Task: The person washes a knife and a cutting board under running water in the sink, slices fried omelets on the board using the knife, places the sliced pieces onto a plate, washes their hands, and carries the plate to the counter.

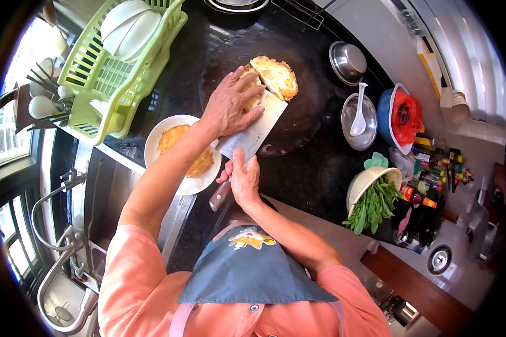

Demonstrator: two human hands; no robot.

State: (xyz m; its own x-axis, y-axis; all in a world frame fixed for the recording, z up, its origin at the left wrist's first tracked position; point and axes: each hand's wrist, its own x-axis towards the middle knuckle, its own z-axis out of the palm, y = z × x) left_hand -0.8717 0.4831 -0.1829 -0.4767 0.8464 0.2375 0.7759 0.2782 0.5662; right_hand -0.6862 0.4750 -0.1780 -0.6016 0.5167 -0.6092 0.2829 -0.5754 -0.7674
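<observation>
My right hand (245, 178) is closed round the cleaver (255, 130), whose wooden handle points down towards my apron. The broad blade lies along the cut edge of a fried egg pancake (276, 76) on the round dark board (289, 132). A cut runs through the pancake, with one piece at the upper right and the other partly under my left hand (232, 105). That hand rests on the left piece with its fingers apart, its thumb beside the blade. Below my left forearm, a white plate (153, 147) holds more golden pieces.
A green dish rack (123, 90) with bowls stands at the upper left, above the sink tap (67, 247). On the right are a metal bowl (348, 62), a dish with a white spoon (358, 121), a basket of green leaves (374, 208) and several bottles (419, 196).
</observation>
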